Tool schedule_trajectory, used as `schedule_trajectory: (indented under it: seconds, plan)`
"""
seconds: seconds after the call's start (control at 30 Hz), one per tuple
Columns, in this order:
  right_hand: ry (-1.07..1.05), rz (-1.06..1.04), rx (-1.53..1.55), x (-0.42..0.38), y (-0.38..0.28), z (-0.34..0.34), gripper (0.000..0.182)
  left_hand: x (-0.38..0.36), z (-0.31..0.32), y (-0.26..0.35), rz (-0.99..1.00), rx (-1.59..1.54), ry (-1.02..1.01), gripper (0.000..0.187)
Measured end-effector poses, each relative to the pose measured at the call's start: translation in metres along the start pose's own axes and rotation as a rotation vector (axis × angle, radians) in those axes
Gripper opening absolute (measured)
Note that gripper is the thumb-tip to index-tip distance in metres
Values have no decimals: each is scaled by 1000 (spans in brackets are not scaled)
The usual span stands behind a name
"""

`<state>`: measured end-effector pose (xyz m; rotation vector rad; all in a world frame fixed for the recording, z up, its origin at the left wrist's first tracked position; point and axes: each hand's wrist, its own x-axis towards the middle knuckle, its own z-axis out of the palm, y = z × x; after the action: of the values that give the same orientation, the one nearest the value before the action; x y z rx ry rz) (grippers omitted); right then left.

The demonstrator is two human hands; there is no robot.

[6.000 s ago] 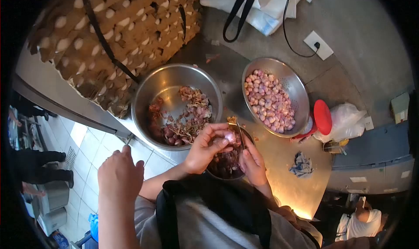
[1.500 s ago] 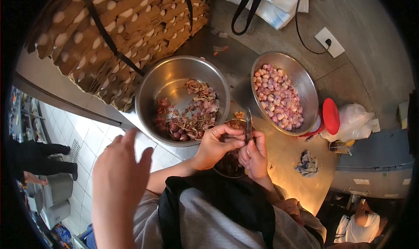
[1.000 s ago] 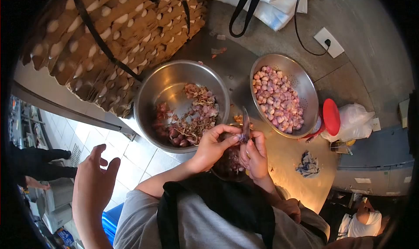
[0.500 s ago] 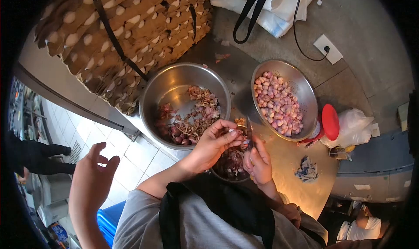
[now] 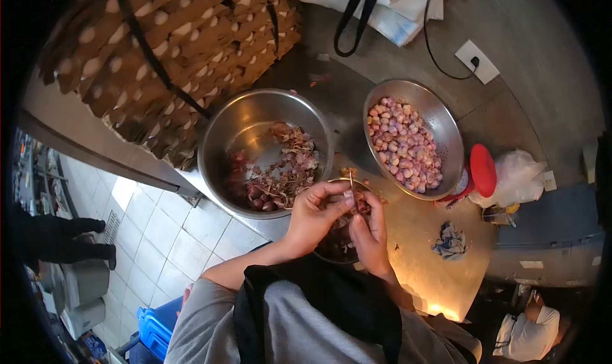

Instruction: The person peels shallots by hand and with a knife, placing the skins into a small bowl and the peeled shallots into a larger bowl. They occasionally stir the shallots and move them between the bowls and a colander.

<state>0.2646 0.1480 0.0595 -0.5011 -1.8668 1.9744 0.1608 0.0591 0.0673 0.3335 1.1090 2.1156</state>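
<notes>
My left hand [image 5: 317, 216] is closed in a pinch, its fingertips on a shallot that is mostly hidden between the two hands. Facing it, my right hand [image 5: 372, 238] is wrapped round a small knife [image 5: 352, 183], whose narrow blade points up and away from me. Both hands meet over a small bowl [image 5: 336, 257] with dark red skins in it. To the left of my hands stands a large steel basin [image 5: 220, 206], holding unpeeled shallots [image 5: 264, 201] and loose dry skins. Peeled pink shallots [image 5: 408, 141] fill much of a steel colander [image 5: 451, 134] on the right.
Stacked egg trays [image 5: 172, 51] tied with black straps rise at the back left. A red lid [image 5: 482, 171], a plastic bag [image 5: 513, 176] and a crumpled cloth [image 5: 450, 243] lie to the right. A person in dark trousers [image 5: 70, 236] stands on the tiled floor at left.
Another person's hand at the lower left has gone out of view. My hands have drawn closer together, and the knife has turned to show only a thin edge.
</notes>
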Motion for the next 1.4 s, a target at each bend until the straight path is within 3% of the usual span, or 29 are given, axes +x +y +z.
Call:
schedule_trajectory:
  seconds: [0.13,0.33,0.47,0.57,0.73,1.03,1.33,1.4]
  plan:
    - [3,114,258,6,-2,-6,33,7,1,-11,6,72,-52,28]
    - [6,173,407,18,3,-4,29,17,-3,-9,-50,91,-91,34]
    - [25,184,427,24,7,-1,31,25,-9,-5,-30,214,-113,39]
    - [75,73,303,29,11,3,30,30,-10,-8,-72,107,-94,41]
    - [-9,122,231,35,9,3,35,33,-24,-15,-66,107,-60,28]
    - [134,17,206,32,13,17,32,27,-16,-11,-51,-25,-66,22]
    - [-7,202,486,26,-6,7,20,15,-15,-3,44,292,-144,24]
    - [-92,249,581,26,-13,4,20,15,-21,-10,44,195,-165,28]
